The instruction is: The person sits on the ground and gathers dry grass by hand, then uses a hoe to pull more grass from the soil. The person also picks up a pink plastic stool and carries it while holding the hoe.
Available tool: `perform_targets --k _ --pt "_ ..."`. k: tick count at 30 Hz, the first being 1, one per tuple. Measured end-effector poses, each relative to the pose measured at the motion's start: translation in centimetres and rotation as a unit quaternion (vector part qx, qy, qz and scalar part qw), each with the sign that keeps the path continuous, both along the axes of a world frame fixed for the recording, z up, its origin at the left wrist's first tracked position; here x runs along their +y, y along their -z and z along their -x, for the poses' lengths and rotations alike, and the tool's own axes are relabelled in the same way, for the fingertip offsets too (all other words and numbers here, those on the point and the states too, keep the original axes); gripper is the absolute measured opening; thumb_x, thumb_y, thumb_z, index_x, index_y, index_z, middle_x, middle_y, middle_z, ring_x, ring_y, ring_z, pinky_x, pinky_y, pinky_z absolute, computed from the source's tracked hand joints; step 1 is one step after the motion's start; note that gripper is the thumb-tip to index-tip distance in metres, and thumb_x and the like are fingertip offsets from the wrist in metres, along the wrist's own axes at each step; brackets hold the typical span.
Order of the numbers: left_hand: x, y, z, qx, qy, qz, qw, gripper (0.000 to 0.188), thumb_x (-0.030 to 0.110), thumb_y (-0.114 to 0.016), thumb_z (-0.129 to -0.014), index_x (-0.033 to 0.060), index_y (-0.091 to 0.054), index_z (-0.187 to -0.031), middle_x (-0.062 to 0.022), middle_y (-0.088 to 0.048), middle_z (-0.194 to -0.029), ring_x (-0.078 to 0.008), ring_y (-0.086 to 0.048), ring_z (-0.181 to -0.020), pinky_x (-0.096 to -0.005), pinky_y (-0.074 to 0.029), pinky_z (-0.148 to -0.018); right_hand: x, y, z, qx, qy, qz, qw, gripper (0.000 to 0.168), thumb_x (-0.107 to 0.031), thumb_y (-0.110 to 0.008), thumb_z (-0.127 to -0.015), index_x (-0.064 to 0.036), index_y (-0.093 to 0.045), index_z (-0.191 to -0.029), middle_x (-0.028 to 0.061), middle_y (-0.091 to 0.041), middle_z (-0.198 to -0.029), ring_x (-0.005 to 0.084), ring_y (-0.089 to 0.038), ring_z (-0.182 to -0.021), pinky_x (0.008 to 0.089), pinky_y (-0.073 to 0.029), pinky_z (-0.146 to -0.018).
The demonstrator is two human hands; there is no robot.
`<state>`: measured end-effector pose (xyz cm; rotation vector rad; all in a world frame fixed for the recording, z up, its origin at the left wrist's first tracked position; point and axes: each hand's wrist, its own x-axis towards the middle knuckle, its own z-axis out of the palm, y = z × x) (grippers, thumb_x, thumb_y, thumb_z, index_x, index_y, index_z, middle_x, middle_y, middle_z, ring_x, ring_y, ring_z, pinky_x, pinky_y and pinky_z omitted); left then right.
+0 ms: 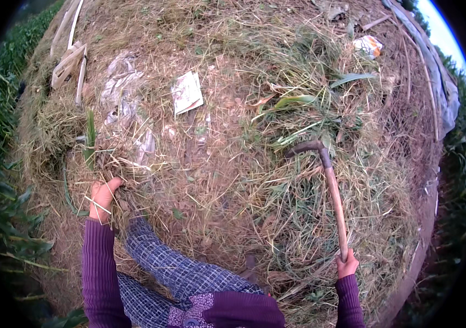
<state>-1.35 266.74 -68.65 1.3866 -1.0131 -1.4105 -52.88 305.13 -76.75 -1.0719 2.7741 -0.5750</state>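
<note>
My right hand (pixel 347 263) is closed around the lower end of the wooden handle of a sickle (pixel 334 192). Its dark curved metal blade (pixel 304 146) points left and rests at or just over a heap of cut grass (pixel 298 110). On the other side, my left hand (pixel 104 197) grips a bunch of dry grass (pixel 120 168), with stalks sticking out past the thumb. A green leaf blade (pixel 89 141) stands up just beyond that hand. The fingers under the bunch are partly hidden.
Dry grass litters the ground. A folded printed paper (pixel 187 93), a crumpled plastic sheet (pixel 122 88) and a pale plastic container (pixel 68 67) lie ahead. A white-orange wrapper (pixel 368 46) is at the far right. Green crops (pixel 1 164) border the left; grey sheeting (pixel 448 102) edges the right.
</note>
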Motion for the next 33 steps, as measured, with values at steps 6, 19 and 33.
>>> perform_targets --k 6,19,33 --pt "0.6 4.4 9.1 -0.329 0.348 0.278 0.833 0.046 0.008 -0.066 -0.059 0.0051 -0.055 -0.104 -0.013 -0.06 -0.09 -0.0248 -0.059 -0.079 -0.0319 -0.048 -0.073 1.2 2.4 1.0 0.013 0.03 0.024 0.999 0.028 -0.011 -0.069 -0.063 -0.003 -0.052 -0.084 0.0186 -0.053 -0.061 0.0314 -0.055 -0.056 0.0358 -0.043 -0.055" --pt "2.1 12.2 10.4 -0.204 0.266 0.044 0.941 0.043 0.012 -0.067 -0.067 0.0012 -0.053 -0.106 -0.0098 -0.061 -0.099 -0.0165 -0.058 -0.086 -0.0284 -0.047 -0.075 -1.3 2.9 -6.3 -0.188 0.033 0.05 0.98 0.028 -0.014 -0.073 -0.064 -0.004 -0.052 -0.078 0.0054 -0.051 -0.058 0.01 -0.046 -0.052 0.0274 -0.043 -0.052" --pt "8.0 9.7 10.9 0.11 0.051 -0.044 0.992 0.04 0.002 -0.052 -0.073 0.0003 -0.045 -0.113 -0.0104 -0.057 -0.096 -0.0221 -0.06 -0.078 -0.0338 -0.053 -0.064 -17.3 7.0 -17.7 -0.414 -0.226 0.032 0.881 0.042 -0.031 -0.066 -0.073 -0.007 -0.05 -0.102 0.0143 -0.057 -0.071 0.0267 -0.059 -0.064 0.0352 -0.045 -0.06"
